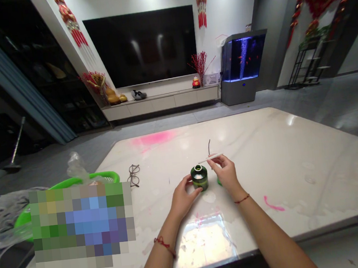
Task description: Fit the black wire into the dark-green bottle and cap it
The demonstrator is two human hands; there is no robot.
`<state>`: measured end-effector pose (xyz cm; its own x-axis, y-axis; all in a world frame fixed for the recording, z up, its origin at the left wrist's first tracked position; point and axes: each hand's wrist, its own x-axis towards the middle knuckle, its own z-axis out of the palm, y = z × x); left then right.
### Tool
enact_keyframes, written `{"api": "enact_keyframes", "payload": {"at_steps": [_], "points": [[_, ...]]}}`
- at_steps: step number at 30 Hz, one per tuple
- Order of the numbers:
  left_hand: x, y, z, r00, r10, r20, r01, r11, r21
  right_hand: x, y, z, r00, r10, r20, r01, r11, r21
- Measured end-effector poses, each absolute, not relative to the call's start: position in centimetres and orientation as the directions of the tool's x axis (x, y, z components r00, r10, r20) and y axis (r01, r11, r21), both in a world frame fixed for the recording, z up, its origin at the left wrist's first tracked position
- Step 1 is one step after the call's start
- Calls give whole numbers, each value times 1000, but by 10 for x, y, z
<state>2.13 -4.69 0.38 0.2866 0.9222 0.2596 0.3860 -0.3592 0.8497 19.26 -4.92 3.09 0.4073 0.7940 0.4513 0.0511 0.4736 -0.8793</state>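
A small dark green glass bottle (pixel 199 178) with a pale-rimmed round mouth stands upright on the table. My left hand (pixel 183 197) is wrapped round its left and front side. Just right of the bottle, my right hand (pixel 226 171) pinches a thin white stick (pixel 212 158), its left end close above the bottle's mouth. A thin dark stick (pixel 209 147) shows beyond my right fingers; whether they touch it I cannot tell. Partly hidden beneath that hand lies a small green object (pixel 219 182).
Eyeglasses (pixel 134 175) lie on the white table (pixel 296 151), left of the bottle. A green basket (pixel 108 174) with plastic wrapping is at the left, partly blurred out. Pink stains mark the tabletop. A television and a fish tank (pixel 243 63) stand farther back.
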Motion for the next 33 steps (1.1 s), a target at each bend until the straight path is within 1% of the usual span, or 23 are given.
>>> {"api": "enact_keyframes", "payload": {"at_steps": [3,7,13,22,33], "points": [[21,-47,4,281,923,263,383,-359,851,192,-49,31,394,820,414,-32,463,-886],[21,-48,6,279,923,265,388,-360,848,191,-50,33,377,834,403,-77,462,-883],[22,-48,7,281,924,258,394,-356,847,191,-51,35,352,845,402,-96,460,-883],[22,-49,8,288,922,257,363,-354,862,186,-50,32,309,869,386,-78,428,-901],[22,-49,8,277,924,263,380,-357,853,186,-54,36,285,880,380,-80,417,-906]]}}
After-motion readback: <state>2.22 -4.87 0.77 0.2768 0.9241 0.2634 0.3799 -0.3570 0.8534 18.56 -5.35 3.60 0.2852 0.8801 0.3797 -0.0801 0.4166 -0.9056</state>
